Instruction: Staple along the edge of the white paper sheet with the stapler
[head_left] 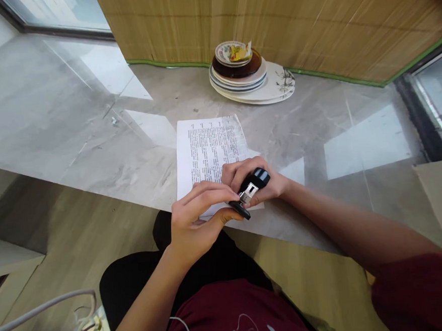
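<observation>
Left hand (196,220): thumb and fingers pinching the flat end of a black stapler with silver metal parts (250,193). Right hand (273,184): wrapped round its bulkier end. Stapler tilted, over near edge of grey marbled desk (138,166), by lower right corner of white printed paper sheets (208,146). Beyond: stacked white and brown plates (276,83).

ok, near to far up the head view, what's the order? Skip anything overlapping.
Shirt → printed sheets → plate stack → blind.
</observation>
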